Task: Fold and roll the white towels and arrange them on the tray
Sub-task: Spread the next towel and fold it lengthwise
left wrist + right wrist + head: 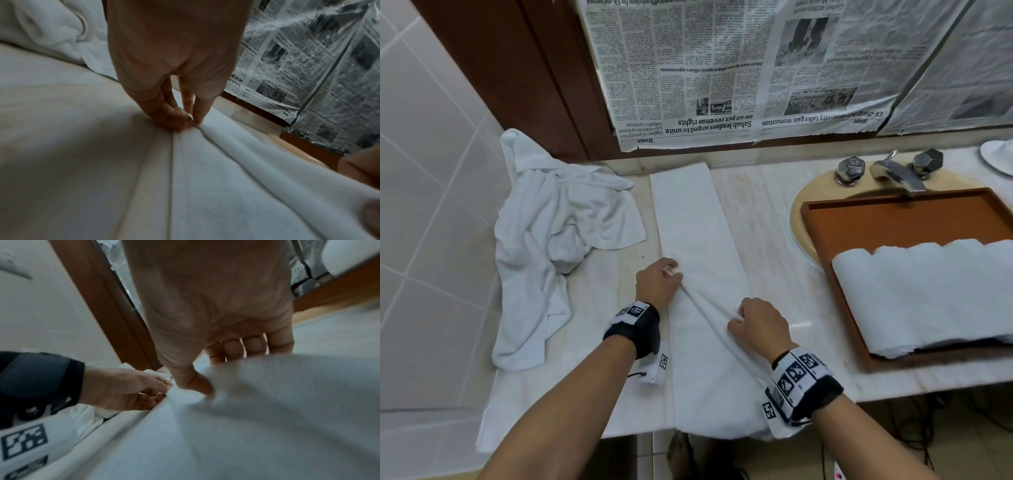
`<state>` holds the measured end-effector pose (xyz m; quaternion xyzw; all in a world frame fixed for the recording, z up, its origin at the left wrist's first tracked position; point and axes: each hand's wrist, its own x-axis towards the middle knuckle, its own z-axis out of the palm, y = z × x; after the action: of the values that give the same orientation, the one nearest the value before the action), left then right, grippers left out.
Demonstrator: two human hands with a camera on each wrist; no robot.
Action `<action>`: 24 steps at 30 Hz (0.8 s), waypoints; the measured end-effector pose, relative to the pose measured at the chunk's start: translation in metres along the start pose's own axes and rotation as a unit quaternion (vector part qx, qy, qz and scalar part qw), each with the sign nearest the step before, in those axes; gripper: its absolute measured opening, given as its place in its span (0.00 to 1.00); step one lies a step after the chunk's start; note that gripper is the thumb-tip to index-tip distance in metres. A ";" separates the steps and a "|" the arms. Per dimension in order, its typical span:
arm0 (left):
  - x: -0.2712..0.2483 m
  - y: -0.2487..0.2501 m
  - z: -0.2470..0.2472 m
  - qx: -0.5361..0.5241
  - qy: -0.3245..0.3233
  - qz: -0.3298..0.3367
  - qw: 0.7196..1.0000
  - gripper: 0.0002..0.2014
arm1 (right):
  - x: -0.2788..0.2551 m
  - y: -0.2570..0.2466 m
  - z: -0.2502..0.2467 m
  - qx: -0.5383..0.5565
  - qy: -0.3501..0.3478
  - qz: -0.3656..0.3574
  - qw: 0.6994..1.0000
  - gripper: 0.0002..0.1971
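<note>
On the right of the marble counter (pixel 767 240), a brown tray (pixel 893 219) rests over the basin (pixel 799 212), below the faucet (pixel 893 171); it holds rolled white towels (pixel 921 294) side by side in its near part, its far part bare, its right end cut off by the frame edge; at centre a folded towel (pixel 688 212) lies as a long strip from the back wall to the counter's front edge, where it hangs over; the left hand (pixel 657 282) pinches its left edge between thumb and fingertips (pixel 198 112); the right hand (pixel 756 325) grasps a raised ridge of the same towel, thumb (pixel 193 382) on top, the remaining fingers partly hidden by cloth; a crumpled towel (pixel 558 233) lies at left against the tiled wall (pixel 431 171); newspaper (pixel 722 68) covers the surface behind; the right wrist view is blurred.
</note>
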<state>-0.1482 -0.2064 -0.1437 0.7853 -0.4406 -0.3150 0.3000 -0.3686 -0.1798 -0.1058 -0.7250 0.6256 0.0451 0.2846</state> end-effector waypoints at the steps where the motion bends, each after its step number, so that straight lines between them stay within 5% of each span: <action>1: -0.001 0.000 -0.001 -0.001 -0.003 -0.003 1.000 0.10 | -0.003 -0.004 -0.003 -0.005 -0.004 -0.004 1.000 0.07; 8: 0.001 -0.006 -0.008 -0.042 -0.010 -0.014 0.999 0.07 | -0.050 -0.044 0.006 0.005 -0.011 -0.120 0.993 0.07; 14: 0.003 -0.008 -0.013 -0.048 -0.016 -0.007 0.999 0.08 | -0.072 -0.056 0.047 0.020 -0.020 -0.077 0.997 0.13; 17: 0.003 -0.007 -0.011 -0.032 -0.011 0.005 0.999 0.08 | -0.076 -0.056 0.062 0.029 -0.013 -0.061 0.998 0.08; 24: -0.003 -0.013 -0.006 -0.034 0.010 0.022 0.999 0.08 | -0.087 -0.068 0.081 -0.021 0.061 -0.137 0.988 0.11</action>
<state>-0.1385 -0.1967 -0.1488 0.7680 -0.4436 -0.3151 0.3378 -0.3006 -0.0612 -0.1122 -0.8112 0.5353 -0.0260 0.2339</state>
